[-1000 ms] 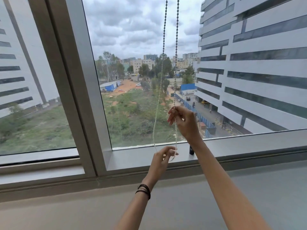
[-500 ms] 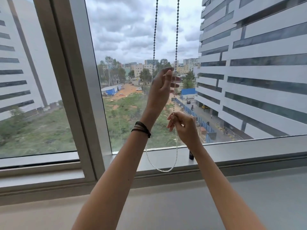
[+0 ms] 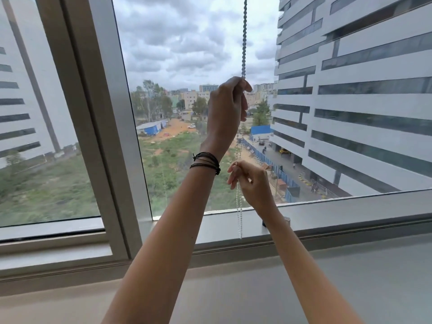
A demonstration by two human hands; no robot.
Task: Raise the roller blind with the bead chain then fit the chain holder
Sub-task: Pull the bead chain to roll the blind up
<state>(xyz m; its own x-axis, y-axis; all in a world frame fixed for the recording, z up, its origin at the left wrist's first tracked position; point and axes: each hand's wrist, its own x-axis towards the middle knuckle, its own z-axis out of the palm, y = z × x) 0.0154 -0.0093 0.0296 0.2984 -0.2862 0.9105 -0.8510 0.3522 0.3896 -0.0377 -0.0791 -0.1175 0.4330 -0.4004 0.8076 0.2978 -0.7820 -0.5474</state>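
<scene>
**Chain gripped high and low, blind already out of sight above**

The bead chain (image 3: 244,38) is seen running straight down from the top edge of the view, its long axis vertical, in front of the window glass. It is gripped up high by the left hand (image 3: 228,108), fingers curled shut around it just where the strand enters the fist. Lower down and slightly to the right, the same chain is pinched by the right hand (image 3: 251,181), thumb and fingers closed on it, with the loop's tail left hanging below towards the sill (image 3: 350,206).

The roller blind itself cannot be seen; the pane is fully uncovered, so the raising is judged to be done or nearly so. A small dark object (image 3: 264,223) is glimpsed on the sill, touching the line of the right wrist and half hidden by it. Possibly the chain holder, but that cannot be told.

The key relation: the loop's bottom lies directly beneath both grips, and the right hand is the nearer one to it and to the sill. A downward reach by that hand is what the fitting would seem to call for.
</scene>
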